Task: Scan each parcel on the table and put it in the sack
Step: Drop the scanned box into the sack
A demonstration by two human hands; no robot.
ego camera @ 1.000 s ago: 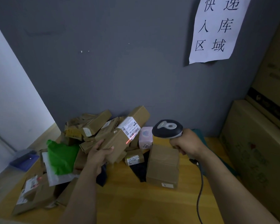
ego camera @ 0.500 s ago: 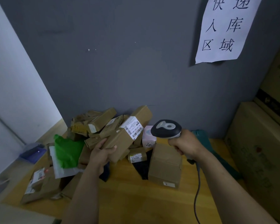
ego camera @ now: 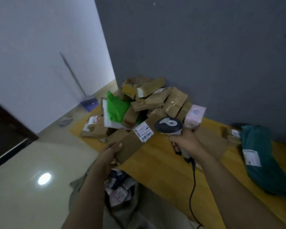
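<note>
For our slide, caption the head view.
Left hand holds labelled box near open sack; right hand grips barcode scanner.

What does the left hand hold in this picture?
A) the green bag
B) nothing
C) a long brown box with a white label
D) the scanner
C: the left hand grips the long brown box at its near end, while the right hand holds the scanner.
</note>
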